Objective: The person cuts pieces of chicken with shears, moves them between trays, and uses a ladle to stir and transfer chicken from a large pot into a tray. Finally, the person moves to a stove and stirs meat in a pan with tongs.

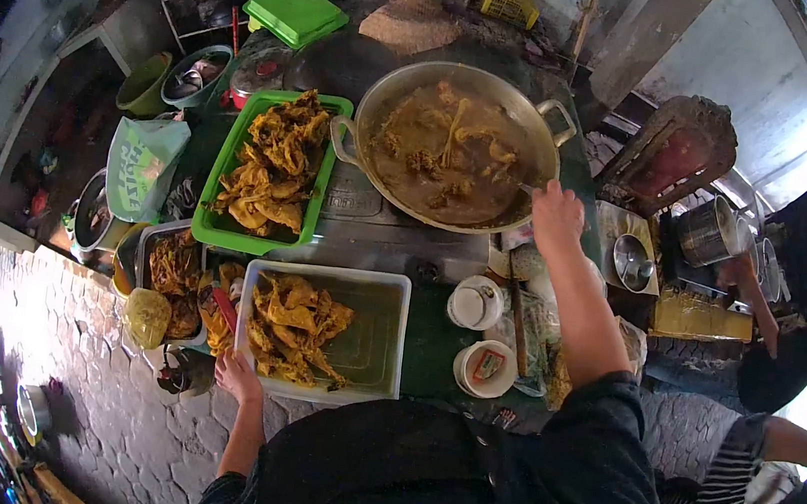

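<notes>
My right hand (557, 216) is closed around a metal utensil (526, 188) at the right side of a wide two-handled pan (385, 194). The utensil's working end is hidden in the brown broth, so its kind does not show. Chicken pieces (458, 138) sit in that broth. Down at the left, my left hand (239, 378) grips the near left corner of a clear plastic container (371, 389). Inside the container, yellow-brown chicken (294, 324) fills the left part. A red handle (223, 309) lies just beyond my left fingers.
A green tray (214, 232) piled with chicken stands left of the pan. Two white tubs (475, 303) and plastic bags (538, 344) are near my right forearm. At far left hangs a printed plastic bag (144, 165). Another person's arm (755, 300) reaches toward pots (708, 232) on the right.
</notes>
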The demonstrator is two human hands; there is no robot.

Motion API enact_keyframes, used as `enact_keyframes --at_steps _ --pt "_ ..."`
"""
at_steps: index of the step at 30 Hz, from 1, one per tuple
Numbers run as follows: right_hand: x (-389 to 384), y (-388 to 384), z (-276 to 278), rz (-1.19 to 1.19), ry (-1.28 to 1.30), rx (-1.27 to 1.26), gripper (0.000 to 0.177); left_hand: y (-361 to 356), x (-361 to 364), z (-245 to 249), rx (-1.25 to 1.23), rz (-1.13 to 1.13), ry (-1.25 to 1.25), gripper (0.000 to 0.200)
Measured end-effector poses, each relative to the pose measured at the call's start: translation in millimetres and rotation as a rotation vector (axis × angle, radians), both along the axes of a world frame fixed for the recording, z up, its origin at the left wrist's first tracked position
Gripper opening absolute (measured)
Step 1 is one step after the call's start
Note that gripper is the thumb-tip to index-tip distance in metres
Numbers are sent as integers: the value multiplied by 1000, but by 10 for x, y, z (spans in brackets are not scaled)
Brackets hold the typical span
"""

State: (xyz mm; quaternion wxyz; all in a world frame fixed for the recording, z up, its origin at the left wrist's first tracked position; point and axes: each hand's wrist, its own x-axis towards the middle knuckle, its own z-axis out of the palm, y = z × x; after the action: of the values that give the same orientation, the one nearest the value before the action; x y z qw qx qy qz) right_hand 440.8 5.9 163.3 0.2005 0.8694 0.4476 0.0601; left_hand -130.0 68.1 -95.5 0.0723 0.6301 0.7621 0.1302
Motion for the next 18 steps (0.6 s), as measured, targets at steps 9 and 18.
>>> enact_keyframes --at_steps 9,18 --pt "-45 -291 500 -100 64 -36 34 -5 22 50 1 -1 7 35" --pt "210 10 389 -177 202 247 43 -5 15 23 -15 18 1 33"
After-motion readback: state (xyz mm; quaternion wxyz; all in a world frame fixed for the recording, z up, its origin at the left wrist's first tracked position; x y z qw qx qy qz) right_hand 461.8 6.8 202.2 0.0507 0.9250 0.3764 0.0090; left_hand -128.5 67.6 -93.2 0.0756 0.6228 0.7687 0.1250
